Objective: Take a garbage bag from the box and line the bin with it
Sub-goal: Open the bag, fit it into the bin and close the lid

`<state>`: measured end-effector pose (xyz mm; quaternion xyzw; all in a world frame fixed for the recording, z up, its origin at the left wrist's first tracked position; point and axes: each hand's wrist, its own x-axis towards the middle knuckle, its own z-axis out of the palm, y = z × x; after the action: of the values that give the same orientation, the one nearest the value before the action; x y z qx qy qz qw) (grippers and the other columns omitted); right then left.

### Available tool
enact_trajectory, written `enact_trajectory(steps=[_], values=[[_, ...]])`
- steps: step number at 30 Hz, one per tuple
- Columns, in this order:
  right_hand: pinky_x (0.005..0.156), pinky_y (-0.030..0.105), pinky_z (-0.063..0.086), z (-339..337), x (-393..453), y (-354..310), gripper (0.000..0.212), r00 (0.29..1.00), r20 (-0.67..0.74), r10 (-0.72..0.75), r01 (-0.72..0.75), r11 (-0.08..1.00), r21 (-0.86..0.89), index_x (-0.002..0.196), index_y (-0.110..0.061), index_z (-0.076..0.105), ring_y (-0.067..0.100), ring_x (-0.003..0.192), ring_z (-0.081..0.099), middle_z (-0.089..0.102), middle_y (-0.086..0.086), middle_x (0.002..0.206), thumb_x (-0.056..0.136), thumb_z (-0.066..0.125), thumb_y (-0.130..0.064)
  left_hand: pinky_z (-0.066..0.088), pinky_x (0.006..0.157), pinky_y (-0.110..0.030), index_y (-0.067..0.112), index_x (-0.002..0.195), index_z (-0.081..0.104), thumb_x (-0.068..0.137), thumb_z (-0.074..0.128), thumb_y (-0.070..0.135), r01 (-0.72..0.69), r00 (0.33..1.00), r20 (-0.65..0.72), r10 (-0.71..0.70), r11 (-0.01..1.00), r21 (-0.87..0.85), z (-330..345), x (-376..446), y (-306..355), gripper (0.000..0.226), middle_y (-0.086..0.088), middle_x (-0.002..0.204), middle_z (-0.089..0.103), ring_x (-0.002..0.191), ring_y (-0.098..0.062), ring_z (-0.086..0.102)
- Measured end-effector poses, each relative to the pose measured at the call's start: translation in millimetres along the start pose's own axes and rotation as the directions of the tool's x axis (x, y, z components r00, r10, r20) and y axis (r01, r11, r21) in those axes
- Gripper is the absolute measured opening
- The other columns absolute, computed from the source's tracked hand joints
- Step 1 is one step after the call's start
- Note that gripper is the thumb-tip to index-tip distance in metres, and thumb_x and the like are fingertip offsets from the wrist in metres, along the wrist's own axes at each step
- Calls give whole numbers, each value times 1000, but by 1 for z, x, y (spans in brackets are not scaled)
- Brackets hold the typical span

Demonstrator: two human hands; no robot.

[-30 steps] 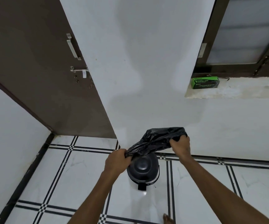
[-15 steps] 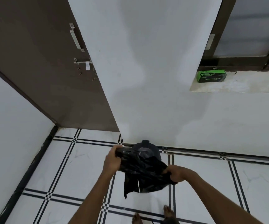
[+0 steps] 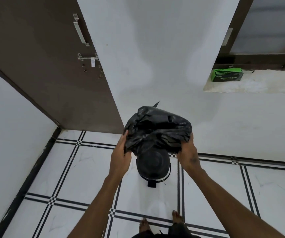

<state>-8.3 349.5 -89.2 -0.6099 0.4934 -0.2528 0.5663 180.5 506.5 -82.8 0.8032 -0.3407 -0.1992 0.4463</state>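
A black garbage bag (image 3: 157, 129) billows in the air, puffed up between both hands. My left hand (image 3: 121, 152) grips its left edge and my right hand (image 3: 188, 151) grips its right edge. Directly below the bag a small black pedal bin (image 3: 152, 166) stands on the tiled floor with its lid closed; the bag hides the bin's far rim. The green garbage bag box (image 3: 227, 75) lies on the window ledge at the upper right, well away from both hands.
A brown door (image 3: 49, 66) with a handle and bolt stands to the left. The white wall (image 3: 155, 57) rises just behind the bin. My bare feet (image 3: 160, 222) are on the white tiled floor close in front of the bin.
The bag hung low in front of the bin half a second ago; both hands have lifted it and it now balloons with air above the bin.
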Motion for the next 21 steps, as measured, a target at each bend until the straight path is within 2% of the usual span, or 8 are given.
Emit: enact_trajectory(steps=[2,3,6,8,11,14,18,21], values=[[81,33,52,-8,-4,33,62,997,66,36,-7,917,-398,147,-17,31,29,100,64,63,8,117,92,57,-7,44,98,-29,28,144,42,93,47,14,150,953,205,-225,933,326,1,-13,-40,53,4,141,54,123,-16,54],[87,36,51,-12,-7,51,57,977,174,123,5,802,-597,144,-11,37,33,109,62,62,13,123,91,57,-7,45,93,-31,20,139,48,93,47,21,258,863,287,-415,852,455,0,-21,-57,46,-5,136,59,118,-25,57],[89,36,56,-22,-23,83,41,653,378,656,51,460,-886,135,-4,51,32,106,64,56,18,135,94,45,-4,41,77,-25,0,111,60,91,48,18,437,549,380,-744,643,629,-7,-46,-87,30,-11,108,62,103,-25,59],[81,37,61,-23,-32,96,50,504,402,764,11,460,-888,137,-7,53,26,93,63,56,16,133,91,37,3,40,70,-24,1,95,59,90,47,13,490,533,362,-765,628,605,-13,-52,-98,18,-9,95,60,101,-25,61],[71,29,58,-15,-31,103,50,607,420,674,-2,530,-848,128,-10,61,27,95,60,61,12,117,86,38,4,47,80,-28,4,100,66,83,46,8,559,603,337,-723,684,468,-15,-43,-106,27,-12,105,69,99,-26,64],[58,15,42,0,-18,90,29,750,436,498,34,628,-777,105,-11,72,21,88,60,64,5,90,88,49,-4,49,87,-32,12,101,73,78,46,-3,501,789,231,-569,814,293,-20,-29,-90,39,-8,104,71,98,-25,64],[81,27,46,11,0,72,30,962,249,110,100,709,-698,102,-7,76,28,103,65,72,12,108,84,54,1,47,76,-29,25,100,67,78,55,-5,311,942,40,-334,910,275,-39,-15,-69,39,0,97,60,86,-18,60],[84,32,43,15,0,66,25,990,137,-33,118,725,-678,103,1,68,34,101,59,57,18,109,84,52,5,54,67,-33,34,97,59,78,67,7,192,972,65,-227,921,340,-56,-12,-74,34,9,85,62,73,-12,64]])
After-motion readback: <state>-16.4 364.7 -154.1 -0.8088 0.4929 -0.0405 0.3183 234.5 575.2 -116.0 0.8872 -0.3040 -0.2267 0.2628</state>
